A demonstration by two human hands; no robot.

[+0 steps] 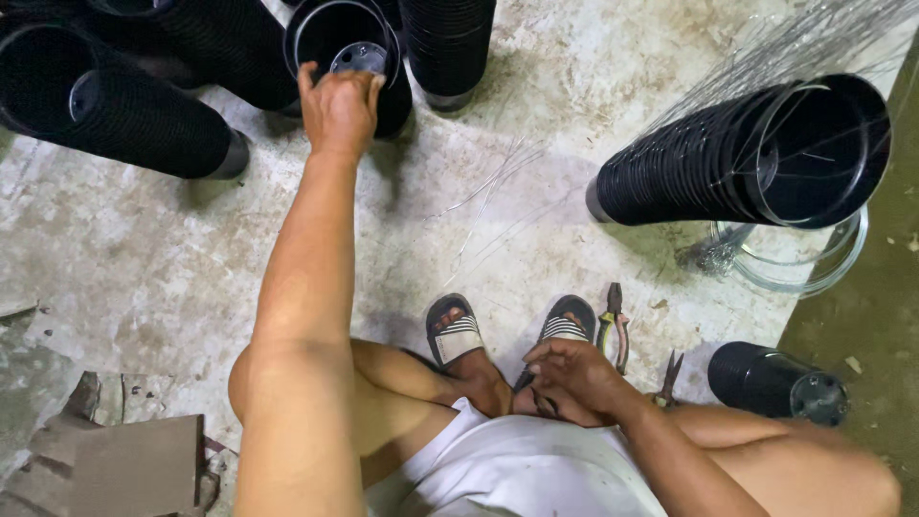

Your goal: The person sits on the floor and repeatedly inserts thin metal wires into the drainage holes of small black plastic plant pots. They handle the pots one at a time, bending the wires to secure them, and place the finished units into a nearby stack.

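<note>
Several stacks of black pots lie about the concrete floor [191,258] in the head view. Left hand [337,107] reaches forward, its grip closed over the rim of the top pot [345,43] in a stack lying on its side just ahead. Right hand [572,375] rests curled near the sandalled feet, fingers loosely bent; whether it holds anything I cannot tell. Pliers [613,325] lie just beside it, thin wires [498,187] farther off.

This is a simple workshop, with the work done on the floor. The stained concrete floor [172,249] carries long stacks of black plastic pots [737,158], loose wire [795,38], a wire coil [804,273] and pliers [614,325].
</note>
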